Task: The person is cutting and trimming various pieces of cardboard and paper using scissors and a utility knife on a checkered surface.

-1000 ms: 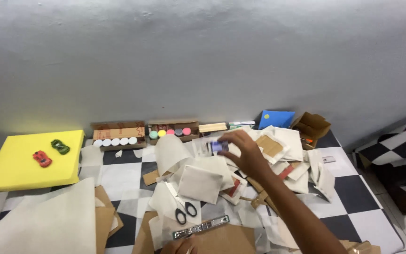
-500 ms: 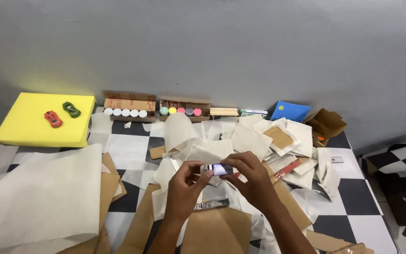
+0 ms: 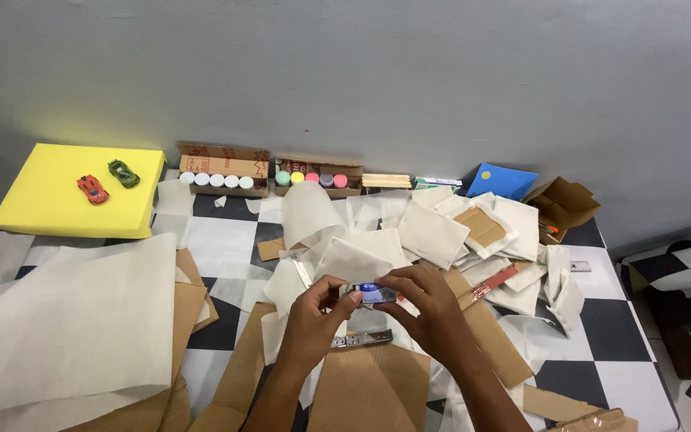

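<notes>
Both of my hands hold a small blue and silver toy car (image 3: 373,293) over a floor strewn with paper. My left hand (image 3: 313,320) pinches its left end and my right hand (image 3: 425,308) grips its right end. Just below the hands a metal ruler (image 3: 360,339) lies on a brown cardboard sheet (image 3: 369,392). White paper pieces (image 3: 433,236) are piled beyond the hands. A red toy car (image 3: 93,189) and a green toy car (image 3: 123,173) sit on a yellow board (image 3: 33,204) at the far left.
Two open boxes of paint pots (image 3: 217,180) (image 3: 313,178) stand along the grey wall. A blue card (image 3: 501,181) and an open cardboard box (image 3: 565,204) lie at the back right. A large paper sheet (image 3: 65,320) covers the left floor.
My right hand brought the small car from the paper pile back towards me, and my left hand came up and took its other end. The view shifted slightly.
</notes>
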